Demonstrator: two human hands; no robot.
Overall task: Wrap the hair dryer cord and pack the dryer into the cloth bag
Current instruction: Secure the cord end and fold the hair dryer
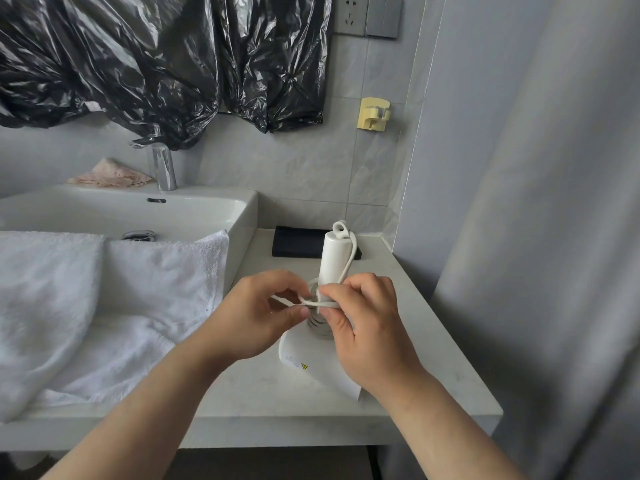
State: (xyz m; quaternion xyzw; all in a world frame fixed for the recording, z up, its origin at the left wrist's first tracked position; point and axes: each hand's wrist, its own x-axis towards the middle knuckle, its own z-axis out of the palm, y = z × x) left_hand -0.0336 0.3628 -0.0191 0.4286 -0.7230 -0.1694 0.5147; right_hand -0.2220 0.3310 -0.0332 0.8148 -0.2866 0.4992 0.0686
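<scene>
A white hair dryer rests on the pale counter with its handle pointing up and away and its body toward me. Its white cord runs from the loop at the handle's end down to coils around the handle's base. My left hand pinches a strand of the cord between thumb and fingers. My right hand grips the cord coils and the handle base from the right. A flat black cloth bag lies on the counter behind the dryer, against the wall.
A white sink with a chrome tap stands to the left, with white towels draped over its front. A black plastic sheet hangs on the wall. A yellow holder is fixed to the tiles. A grey curtain hangs at right.
</scene>
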